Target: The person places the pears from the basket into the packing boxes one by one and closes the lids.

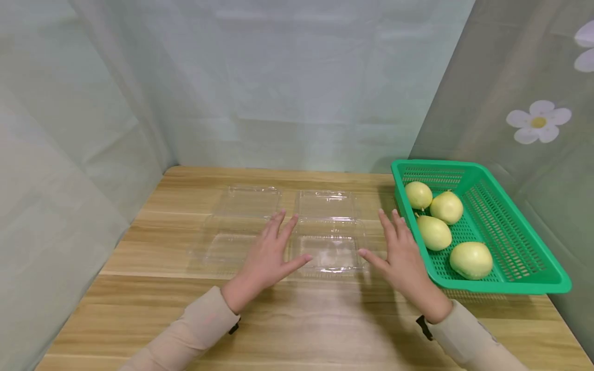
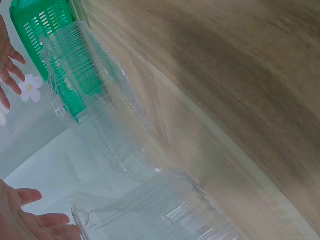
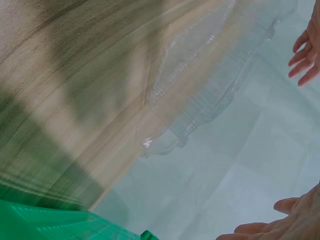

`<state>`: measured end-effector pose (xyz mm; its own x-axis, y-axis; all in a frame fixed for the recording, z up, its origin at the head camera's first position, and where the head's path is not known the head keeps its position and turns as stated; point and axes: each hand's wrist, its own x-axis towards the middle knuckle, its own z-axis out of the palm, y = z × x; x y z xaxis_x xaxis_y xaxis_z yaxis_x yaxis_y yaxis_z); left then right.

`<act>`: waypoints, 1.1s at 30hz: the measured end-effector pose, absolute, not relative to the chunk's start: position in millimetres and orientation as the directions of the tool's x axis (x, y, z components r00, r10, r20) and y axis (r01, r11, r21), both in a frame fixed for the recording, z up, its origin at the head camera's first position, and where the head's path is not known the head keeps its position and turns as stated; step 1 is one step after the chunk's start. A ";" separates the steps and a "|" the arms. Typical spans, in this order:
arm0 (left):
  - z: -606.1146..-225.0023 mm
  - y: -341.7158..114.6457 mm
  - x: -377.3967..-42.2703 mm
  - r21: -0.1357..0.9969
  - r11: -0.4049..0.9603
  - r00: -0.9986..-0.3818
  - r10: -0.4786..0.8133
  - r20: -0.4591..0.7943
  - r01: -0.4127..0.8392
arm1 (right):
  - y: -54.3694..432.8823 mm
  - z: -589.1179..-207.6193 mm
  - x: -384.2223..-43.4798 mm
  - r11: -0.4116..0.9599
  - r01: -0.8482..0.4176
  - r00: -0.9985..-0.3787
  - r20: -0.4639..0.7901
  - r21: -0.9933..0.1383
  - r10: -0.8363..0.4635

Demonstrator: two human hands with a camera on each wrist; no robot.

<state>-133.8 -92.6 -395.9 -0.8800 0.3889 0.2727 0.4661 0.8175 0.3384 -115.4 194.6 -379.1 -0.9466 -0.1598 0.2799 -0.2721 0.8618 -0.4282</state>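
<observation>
Two clear plastic clamshell boxes lie opened out on the wooden table. My left hand (image 1: 266, 255), fingers spread, is over the inner edge of the left box (image 1: 227, 247). The right box (image 1: 329, 252) lies between my hands, its lid folded back toward the far side. My right hand (image 1: 401, 255) hovers with spread fingers between that box and a green plastic basket (image 1: 524, 286). Neither hand holds anything. Several round pale-yellow fruits, among them one fruit (image 1: 471, 260) near the front, sit in the basket. In the left wrist view both clear boxes (image 2: 110, 125) show from the side.
The wooden table (image 1: 297, 324) reaches back to a pale hanging cloth (image 1: 297, 93). A second cloth printed with white flowers (image 1: 538, 122) hangs on the right, close behind the basket. The basket's front rim lies near the table's right edge.
</observation>
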 end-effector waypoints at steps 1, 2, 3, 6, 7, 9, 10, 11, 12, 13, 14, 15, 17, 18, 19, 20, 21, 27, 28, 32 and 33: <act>-395.9 -92.0 -133.8 0.346 0.813 -0.879 0.389 0.277 0.469 | 195.3 -378.5 -115.3 0.860 -0.268 -0.949 0.274 -0.435 -0.157; -395.7 -91.5 -133.6 0.352 0.808 -0.877 0.389 0.284 0.472 | 196.0 -377.9 -115.2 0.857 -0.264 -0.951 0.268 -0.442 -0.155; -395.6 -90.9 -133.4 0.361 0.803 -0.875 0.388 0.289 0.475 | 196.8 -377.2 -115.0 0.855 -0.260 -0.953 0.262 -0.450 -0.152; -395.4 -88.7 -132.7 0.391 0.783 -0.871 0.385 0.306 0.484 | 199.7 -374.8 -114.7 0.848 -0.254 -0.955 0.258 -0.465 -0.144; -395.4 -88.2 -132.4 0.398 0.779 -0.870 0.383 0.312 0.485 | 200.6 -374.2 -114.7 0.847 -0.253 -0.954 0.263 -0.468 -0.140; -395.7 -87.1 -132.0 0.412 0.770 -0.869 0.376 0.322 0.486 | 202.6 -373.7 -114.8 0.846 -0.255 -0.951 0.282 -0.468 -0.130; -395.9 -86.6 -131.8 0.417 0.767 -0.868 0.372 0.329 0.487 | 203.5 -373.6 -114.8 0.846 -0.258 -0.947 0.297 -0.466 -0.125; -396.4 -86.0 -131.7 0.419 0.766 -0.867 0.369 0.335 0.488 | 204.4 -373.5 -114.7 0.848 -0.261 -0.943 0.310 -0.462 -0.121; -396.8 -85.5 -131.4 0.421 0.763 -0.864 0.367 0.344 0.491 | 205.3 -373.7 -114.5 0.851 -0.261 -0.940 0.322 -0.457 -0.116; -397.5 -84.9 -131.2 0.421 0.760 -0.862 0.364 0.353 0.494 | 206.3 -373.8 -114.3 0.854 -0.261 -0.936 0.333 -0.451 -0.111; -398.3 -84.2 -131.2 0.420 0.759 -0.859 0.362 0.362 0.497 | 207.2 -374.1 -114.1 0.857 -0.261 -0.933 0.343 -0.445 -0.105; -399.1 -83.5 -131.0 0.419 0.757 -0.855 0.360 0.373 0.502 | 208.2 -374.1 -114.0 0.859 -0.260 -0.931 0.350 -0.442 -0.102; -401.2 -82.0 -130.9 0.416 0.753 -0.848 0.357 0.393 0.510 | 210.2 -374.1 -113.7 0.863 -0.251 -0.932 0.350 -0.438 -0.094; -402.3 -81.3 -131.0 0.417 0.750 -0.844 0.353 0.403 0.513 | 211.3 -373.9 -113.5 0.864 -0.243 -0.934 0.346 -0.440 -0.087; -403.5 -80.6 -131.1 0.419 0.749 -0.843 0.348 0.411 0.514 | 212.2 -373.4 -113.3 0.865 -0.236 -0.937 0.340 -0.442 -0.082; -404.4 -79.8 -130.9 0.423 0.746 -0.841 0.345 0.416 0.515 | 213.2 -372.9 -113.1 0.865 -0.230 -0.939 0.336 -0.446 -0.077; -405.4 -79.1 -130.8 0.426 0.745 -0.841 0.340 0.420 0.513 | 214.3 -372.4 -113.0 0.865 -0.225 -0.940 0.332 -0.448 -0.072; -409.1 -74.8 -129.0 0.468 0.740 -0.862 0.312 0.399 0.484 | 220.7 -369.4 -111.6 0.866 -0.199 -0.945 0.325 -0.459 -0.045; -409.2 -74.2 -128.6 0.478 0.737 -0.867 0.308 0.392 0.478 | 221.7 -368.9 -111.4 0.866 -0.196 -0.945 0.324 -0.460 -0.041; -409.2 -72.0 -127.4 0.510 0.732 -0.883 0.285 0.373 0.452 | 226.0 -366.5 -110.5 0.865 -0.185 -0.946 0.324 -0.467 -0.027; -409.3 -71.6 -127.2 0.516 0.731 -0.885 0.279 0.372 0.447 | 227.3 -365.9 -110.3 0.865 -0.185 -0.944 0.329 -0.467 -0.024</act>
